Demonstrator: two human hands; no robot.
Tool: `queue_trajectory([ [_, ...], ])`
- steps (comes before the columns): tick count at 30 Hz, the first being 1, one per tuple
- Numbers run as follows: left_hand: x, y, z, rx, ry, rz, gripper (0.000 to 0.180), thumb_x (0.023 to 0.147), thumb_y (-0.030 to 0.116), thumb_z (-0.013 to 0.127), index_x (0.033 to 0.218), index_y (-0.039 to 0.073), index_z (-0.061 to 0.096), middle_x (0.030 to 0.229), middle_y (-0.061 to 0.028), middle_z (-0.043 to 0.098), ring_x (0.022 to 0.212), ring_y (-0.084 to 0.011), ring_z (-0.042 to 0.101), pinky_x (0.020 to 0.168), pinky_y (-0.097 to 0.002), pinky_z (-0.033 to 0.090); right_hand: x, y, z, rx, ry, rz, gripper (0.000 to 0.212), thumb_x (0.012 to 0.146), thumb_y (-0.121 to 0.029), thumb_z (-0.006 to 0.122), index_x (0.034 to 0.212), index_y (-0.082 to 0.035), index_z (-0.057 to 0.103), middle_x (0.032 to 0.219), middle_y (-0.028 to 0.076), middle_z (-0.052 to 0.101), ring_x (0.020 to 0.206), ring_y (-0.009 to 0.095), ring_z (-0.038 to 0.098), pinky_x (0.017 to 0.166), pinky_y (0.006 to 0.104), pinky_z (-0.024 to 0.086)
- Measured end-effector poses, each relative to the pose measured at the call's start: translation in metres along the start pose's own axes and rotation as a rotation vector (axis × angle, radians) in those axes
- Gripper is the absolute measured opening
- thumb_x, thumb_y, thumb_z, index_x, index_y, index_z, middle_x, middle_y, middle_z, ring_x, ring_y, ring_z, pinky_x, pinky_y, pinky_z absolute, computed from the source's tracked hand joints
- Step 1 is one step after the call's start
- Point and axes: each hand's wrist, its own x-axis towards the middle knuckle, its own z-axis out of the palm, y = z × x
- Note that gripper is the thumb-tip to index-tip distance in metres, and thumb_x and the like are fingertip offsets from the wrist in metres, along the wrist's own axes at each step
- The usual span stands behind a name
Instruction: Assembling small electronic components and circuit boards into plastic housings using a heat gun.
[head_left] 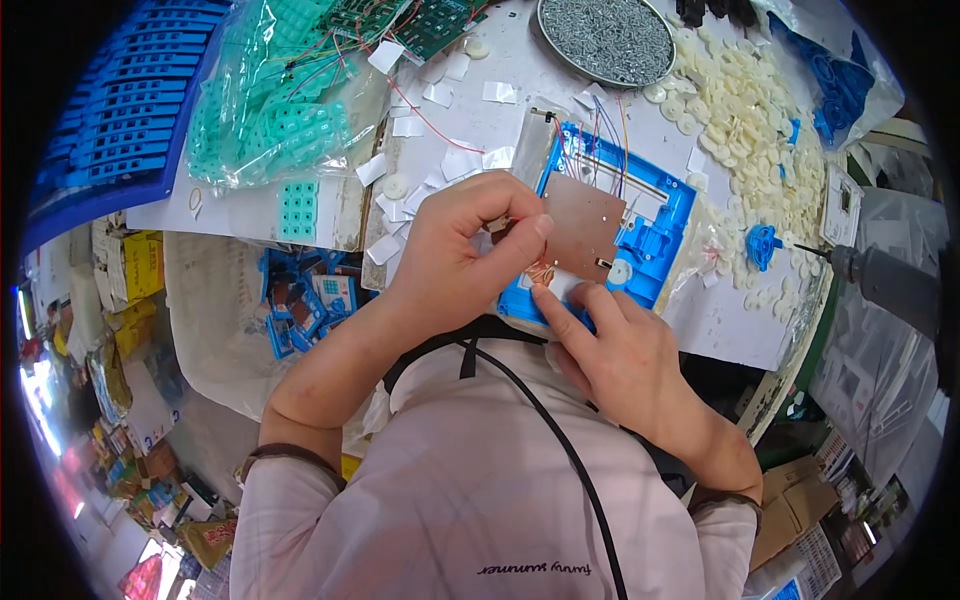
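Observation:
In front of me lies a blue plastic casing [672,245] with a brown circuit board [585,222] and thin coloured wires in it. Over the board's left edge, my left hand [470,250] is closed in a pinch. Its fingers mostly hide what is between them. My right hand [625,350] holds the casing's near edge, its index fingertip by a small bundle of copper-coloured wire [541,272] beside the board. A white disc [620,272] sits in the casing's near right part. The right thumb is partly hidden.
A round tray of small metal screws [605,40] stands at the back. Cream plastic discs [745,130] are heaped to the right, near a blue part [762,246] and an electric screwdriver [885,285]. Bagged green keypads [265,130] lie left, above a bin [215,330] of blue units.

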Motion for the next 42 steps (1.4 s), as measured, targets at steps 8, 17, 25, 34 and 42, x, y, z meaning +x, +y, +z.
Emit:
queue_trajectory([
  [8,-0.007,-0.003,-0.001,-0.253,0.049,-0.196,0.012,0.099,0.01,0.062,0.091,0.001,0.064,0.081,0.0012,0.062,0.07,-0.0027,0.054,0.061,-0.0203,0.043,-0.006,0.012,-0.002,0.016,0.029,-0.043,0.047,0.081,-0.015,0.073,0.126,-0.006,0.064,0.096,0.006,0.057,0.078,0.021,0.061,0.061,0.033,0.052],
  [17,-0.009,-0.007,0.0,-0.263,0.033,-0.24,0.018,0.103,0.008,0.054,0.09,-0.001,0.061,0.091,-0.005,0.062,0.068,-0.0071,0.051,0.064,-0.0236,0.043,0.001,0.004,-0.001,0.024,0.055,-0.046,0.049,0.08,-0.017,0.075,0.127,-0.008,0.063,0.093,0.006,0.055,0.074,0.021,0.06,0.057,0.0341,0.051],
  [25,-0.007,-0.009,0.003,-0.291,0.043,-0.19,0.018,0.103,0.01,0.057,0.09,0.0,0.062,0.085,-0.0024,0.062,0.068,-0.0053,0.052,0.063,-0.0224,0.043,0.005,0.001,-0.002,0.043,0.039,-0.01,0.049,0.081,-0.018,0.075,0.128,-0.008,0.063,0.093,0.006,0.056,0.079,0.021,0.062,0.06,0.0334,0.052],
  [34,-0.011,-0.01,0.001,-0.376,0.092,-0.296,0.017,0.102,0.015,0.06,0.091,0.002,0.064,0.075,0.0008,0.061,0.064,-0.0032,0.054,0.059,-0.0211,0.045,0.001,0.009,0.004,0.052,0.171,-0.03,0.042,0.08,-0.013,0.073,0.121,-0.006,0.067,0.086,0.004,0.058,0.072,0.019,0.063,0.056,0.0309,0.051],
  [42,-0.014,-0.007,0.004,-0.507,0.113,-0.418,0.025,0.107,0.021,0.049,0.09,0.003,0.055,0.093,-0.0099,0.063,0.065,-0.0115,0.058,0.06,-0.0265,0.05,0.013,0.014,0.011,-0.023,0.167,-0.067,0.041,0.076,-0.011,0.073,0.117,-0.008,0.068,0.08,0.003,0.055,0.069,0.017,0.062,0.054,0.0314,0.049],
])
